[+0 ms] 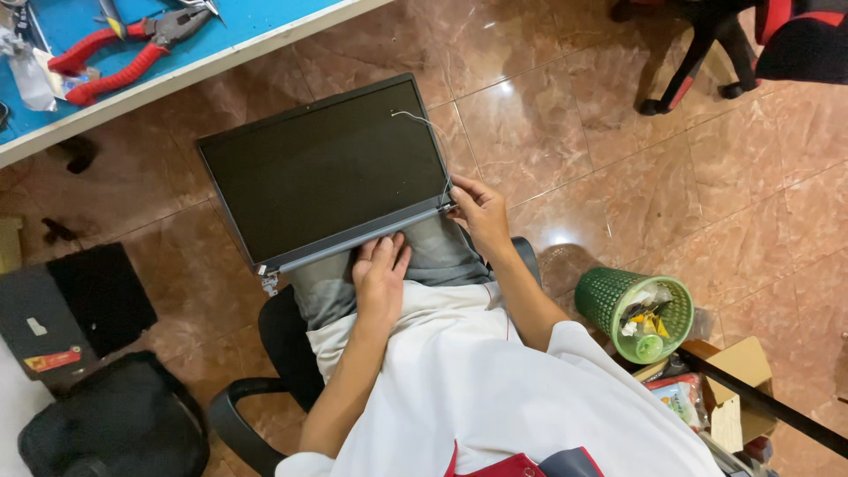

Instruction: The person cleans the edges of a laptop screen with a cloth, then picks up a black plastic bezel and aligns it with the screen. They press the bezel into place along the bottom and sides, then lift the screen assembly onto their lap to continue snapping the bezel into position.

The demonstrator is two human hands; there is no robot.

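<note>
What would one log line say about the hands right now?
left hand: flat at laptop screen panel bottom edge | right hand: gripping panel's corner | panel: on lap | pliers: on blue table

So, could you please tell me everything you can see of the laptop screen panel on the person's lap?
The screen panel is a detached laptop lid: a dark, unlit display in a thin grey frame, with a metal hinge at its lower left corner and a thin white wire trailing over its right side. It rests tilted on the lap. The left hand presses its lower edge; the right hand grips its lower right corner.
</note>
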